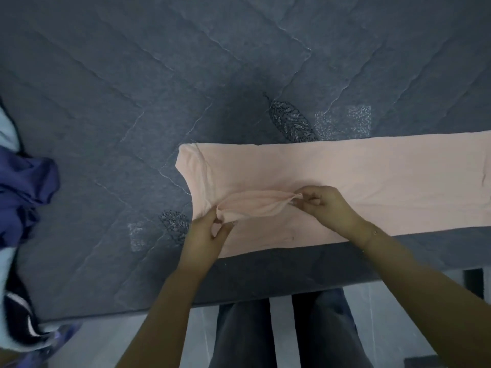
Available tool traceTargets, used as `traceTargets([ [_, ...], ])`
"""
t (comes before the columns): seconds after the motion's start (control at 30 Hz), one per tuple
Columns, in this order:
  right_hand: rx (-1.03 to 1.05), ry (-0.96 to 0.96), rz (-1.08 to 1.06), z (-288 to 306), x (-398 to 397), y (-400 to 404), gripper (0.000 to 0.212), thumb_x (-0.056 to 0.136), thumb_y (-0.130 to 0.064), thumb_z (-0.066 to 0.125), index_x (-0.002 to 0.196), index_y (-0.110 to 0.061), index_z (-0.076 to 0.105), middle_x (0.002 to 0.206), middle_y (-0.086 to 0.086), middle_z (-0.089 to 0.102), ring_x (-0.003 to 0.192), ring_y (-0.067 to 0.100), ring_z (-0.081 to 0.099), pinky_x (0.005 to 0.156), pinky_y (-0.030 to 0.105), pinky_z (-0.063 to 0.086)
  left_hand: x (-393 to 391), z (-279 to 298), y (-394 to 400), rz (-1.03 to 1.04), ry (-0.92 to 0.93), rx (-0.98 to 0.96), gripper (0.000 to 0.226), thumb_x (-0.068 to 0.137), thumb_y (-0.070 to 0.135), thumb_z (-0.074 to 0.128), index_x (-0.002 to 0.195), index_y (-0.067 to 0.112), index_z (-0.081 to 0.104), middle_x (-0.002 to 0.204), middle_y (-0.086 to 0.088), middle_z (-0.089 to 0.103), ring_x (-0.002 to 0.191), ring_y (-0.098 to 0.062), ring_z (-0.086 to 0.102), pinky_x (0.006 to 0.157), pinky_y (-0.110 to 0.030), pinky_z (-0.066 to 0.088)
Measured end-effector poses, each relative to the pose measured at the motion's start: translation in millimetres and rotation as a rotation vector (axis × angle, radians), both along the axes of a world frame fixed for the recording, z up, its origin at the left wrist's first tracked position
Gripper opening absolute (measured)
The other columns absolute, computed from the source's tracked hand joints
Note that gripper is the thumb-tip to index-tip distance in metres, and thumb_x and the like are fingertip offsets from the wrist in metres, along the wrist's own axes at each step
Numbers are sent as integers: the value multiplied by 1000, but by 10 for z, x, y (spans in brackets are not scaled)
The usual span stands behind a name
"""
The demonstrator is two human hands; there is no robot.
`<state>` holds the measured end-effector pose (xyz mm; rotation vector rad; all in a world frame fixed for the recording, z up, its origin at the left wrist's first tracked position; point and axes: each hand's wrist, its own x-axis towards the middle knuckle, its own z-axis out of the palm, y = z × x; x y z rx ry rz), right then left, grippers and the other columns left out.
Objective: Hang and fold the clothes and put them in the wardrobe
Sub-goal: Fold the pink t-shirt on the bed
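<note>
- A grey quilted mattress [132,115] fills most of the view.
- A pink garment [358,179] lies flat along its near edge, reaching past the right border.
- A heap of blue clothes [24,187] sits at the far left.
- The left hand [206,236] pinches one end of a raised pink fold.
- The right hand [328,207] pinches the other end.
</note>
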<state>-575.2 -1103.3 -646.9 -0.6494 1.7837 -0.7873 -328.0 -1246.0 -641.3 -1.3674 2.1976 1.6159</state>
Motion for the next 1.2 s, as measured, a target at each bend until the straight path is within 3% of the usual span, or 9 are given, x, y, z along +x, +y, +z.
traceTargets([
  [0.17, 5, 92, -177, -130, -170, -408, 45, 89, -19, 70, 56, -19, 40, 54, -15, 28, 53, 2, 27, 51, 19, 22, -391, -45, -378, 148, 24, -136, 22, 90, 38, 64, 76, 33, 48, 62, 7, 51, 54, -8, 46, 52, -22, 39],
  [0.23, 59, 123, -250, -221, -195, -541, 38, 90, -17, 69, 61, -19, 45, 58, -8, 35, 56, 7, 31, 55, 21, 29, -559, -121, -531, 269, 6, -81, 12, 91, 33, 66, 88, 33, 54, 68, 10, 54, 58, -9, 52, 57, -27, 48],
  [0.3, 116, 141, -367, -275, -165, -588, 3, 91, -10, 64, 89, -11, 63, 72, -2, 53, 67, 11, 47, 70, 24, 44, -636, -206, -612, 378, -69, -31, 23, 90, 23, 67, 109, 18, 55, 84, 0, 59, 74, -22, 60, 73, -39, 54],
  [0.37, 109, 206, -468, -225, -71, -522, 18, 92, -8, 61, 109, -8, 64, 91, 1, 62, 83, 14, 56, 79, 21, 47, -600, -236, -608, 443, -153, -69, 36, 87, 19, 70, 116, 8, 52, 100, -13, 59, 86, -31, 61, 82, -42, 53],
  [0.47, 40, 281, -584, -33, 152, -237, 12, 91, -10, 62, 103, -11, 67, 91, -1, 64, 83, 14, 57, 71, 12, 44, -473, -176, -411, 539, -169, -136, 41, 82, 26, 76, 108, 7, 51, 101, -11, 57, 84, -20, 56, 77, -30, 49],
  [0.63, 269, -394, -860, 24, 504, 89, 18, 92, -24, 66, 98, -8, 72, 96, 11, 75, 84, 21, 67, 74, 25, 56, -458, -178, -33, 845, -175, 284, 42, 84, 34, 74, 108, 10, 49, 89, -1, 56, 78, -17, 58, 84, -34, 51],
  [0.77, 286, -726, -1111, -97, 501, -144, 24, 90, -33, 67, 98, -10, 64, 100, 9, 71, 98, 18, 67, 87, 29, 55, -575, -190, 26, 896, -97, 150, 28, 87, 24, 72, 102, 12, 52, 81, 1, 53, 74, -18, 54, 83, -34, 50],
  [1.03, 270, -629, -1270, -82, 392, -411, 11, 89, -17, 71, 88, -9, 63, 91, 9, 67, 74, 15, 63, 69, 27, 56, -513, -92, -65, 906, -48, 61, 16, 88, 15, 70, 78, 8, 61, 72, -6, 62, 63, -17, 59, 68, -29, 51],
  [1.2, 276, -550, -1087, -52, 515, -108, 19, 90, -21, 70, 92, -3, 66, 83, 8, 72, 68, 14, 67, 67, 24, 59, -307, -51, 42, 872, -100, 37, 20, 87, 14, 71, 73, 17, 57, 77, -4, 66, 78, -28, 67, 80, -38, 55],
])
